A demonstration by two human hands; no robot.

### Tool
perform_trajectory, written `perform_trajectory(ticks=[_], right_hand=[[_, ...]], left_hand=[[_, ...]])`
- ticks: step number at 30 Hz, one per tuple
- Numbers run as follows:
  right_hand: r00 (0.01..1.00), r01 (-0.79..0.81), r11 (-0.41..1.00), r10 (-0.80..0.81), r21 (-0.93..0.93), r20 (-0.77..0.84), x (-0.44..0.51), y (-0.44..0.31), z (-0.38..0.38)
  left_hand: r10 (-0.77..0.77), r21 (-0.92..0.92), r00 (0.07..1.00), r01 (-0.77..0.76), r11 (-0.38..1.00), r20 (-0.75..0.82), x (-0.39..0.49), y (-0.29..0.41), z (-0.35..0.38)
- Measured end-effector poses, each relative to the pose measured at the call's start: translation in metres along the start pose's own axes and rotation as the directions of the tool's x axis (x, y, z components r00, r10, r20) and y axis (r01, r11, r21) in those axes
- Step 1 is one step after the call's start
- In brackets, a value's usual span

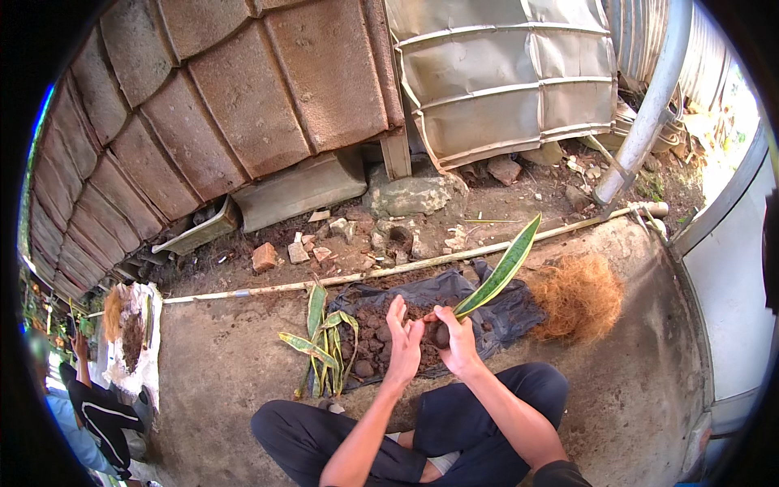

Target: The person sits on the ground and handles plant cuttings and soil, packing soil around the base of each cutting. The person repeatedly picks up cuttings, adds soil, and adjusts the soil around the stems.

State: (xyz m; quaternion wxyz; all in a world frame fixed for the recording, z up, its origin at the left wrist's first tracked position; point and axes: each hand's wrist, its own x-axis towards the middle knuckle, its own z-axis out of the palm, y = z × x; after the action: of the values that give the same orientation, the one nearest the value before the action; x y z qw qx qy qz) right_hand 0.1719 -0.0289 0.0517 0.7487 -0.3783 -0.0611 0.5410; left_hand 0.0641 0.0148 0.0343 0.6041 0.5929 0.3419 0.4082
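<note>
My right hand (pixel 459 344) grips the base of a snake plant leaf (pixel 504 273), green with yellow edges, which points up and to the right. A dark round clump (pixel 442 335), perhaps soil or root, shows at that hand's palm side. My left hand (pixel 403 344) faces it with its fingers extended and holds nothing that I can see; its thumb is close to the right hand's fingertips. Beneath both hands, crumbly brown soil (pixel 368 329) lies on a black plastic sheet (pixel 514 310). Several snake plant leaves (pixel 325 347), some folded and drying, lie at its left end.
A heap of orange-brown coconut-like fibre (pixel 578 299) sits right of the sheet. A long pale pole (pixel 365 275) runs behind, with brick rubble (pixel 265 257) beyond it. At far left, another person (pixel 100 414) sits near a white sack (pixel 149 347). A metal post (pixel 645 109) slants at right.
</note>
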Motion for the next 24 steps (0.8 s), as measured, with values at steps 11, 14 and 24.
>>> perform_trajectory(ticks=[11, 14, 24], right_hand=[[0.973, -0.176, 0.983, 0.180, -0.042, 0.145, 0.005, 0.020, -0.005], [0.964, -0.203, 0.976, 0.213, -0.073, 0.159, 0.006, 0.023, -0.010], [0.948, -0.159, 0.986, 0.165, -0.045, 0.274, 0.013, 0.042, -0.018]], left_hand=[[-0.101, 0.212, 0.957, 0.043, 0.976, 0.273, -0.022, -0.033, -0.073], [-0.082, 0.177, 0.958, 0.033, 0.984, 0.276, -0.015, -0.037, -0.063], [-0.041, 0.131, 0.976, 0.013, 0.991, 0.214, -0.016, -0.040, -0.061]])
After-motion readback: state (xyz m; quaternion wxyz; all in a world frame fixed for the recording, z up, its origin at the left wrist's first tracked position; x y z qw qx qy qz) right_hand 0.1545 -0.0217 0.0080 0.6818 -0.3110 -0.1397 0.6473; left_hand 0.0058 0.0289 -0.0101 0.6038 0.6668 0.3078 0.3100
